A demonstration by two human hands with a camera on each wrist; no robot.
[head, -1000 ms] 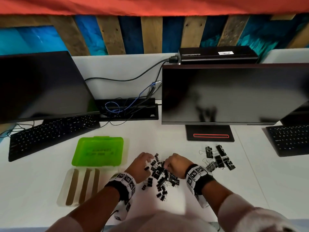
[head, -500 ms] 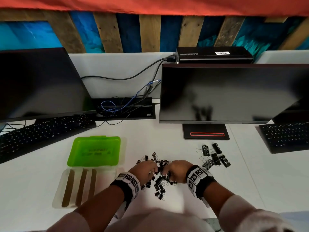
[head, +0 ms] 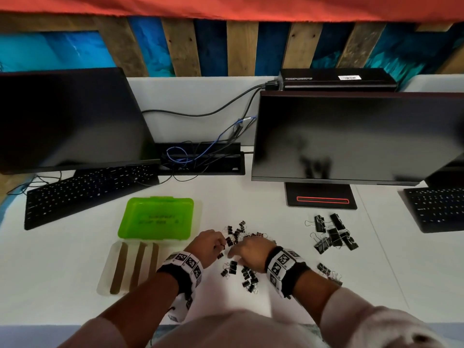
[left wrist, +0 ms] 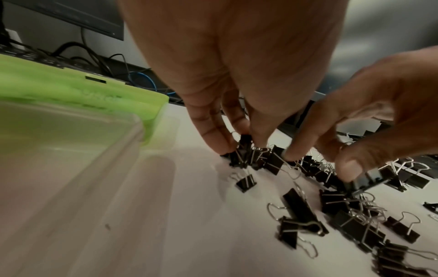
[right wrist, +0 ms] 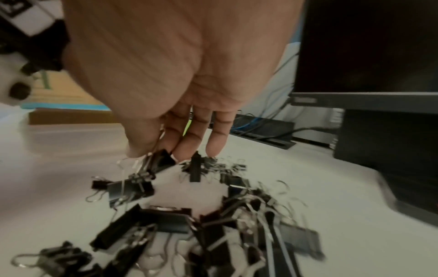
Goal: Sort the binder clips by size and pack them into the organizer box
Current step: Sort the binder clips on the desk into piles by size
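Note:
A heap of small black binder clips [head: 247, 275] lies on the white desk in front of me, with both hands over it. My left hand [head: 222, 243] pinches a small binder clip [left wrist: 244, 146] at the heap's left edge. My right hand [head: 236, 254] pinches a slightly bigger clip [right wrist: 160, 162] between thumb and forefinger, just above the desk. Larger clips [head: 334, 234] form a separate group to the right. The organizer box lies open on the left: a clear tray [head: 108, 272] with brown dividers and no clips in it, and its green lid [head: 157, 217] behind.
Two dark monitors [head: 351, 136] and two black keyboards [head: 88, 192] stand along the back. A monitor foot [head: 321, 199] sits behind the larger clips. A few stray clips [head: 326, 270] lie by my right wrist. A cable tray [head: 200, 159] is at centre back.
Both hands have drawn together over the heap and their fingers have closed on clips. The heap has been spread, with more clips now toward me.

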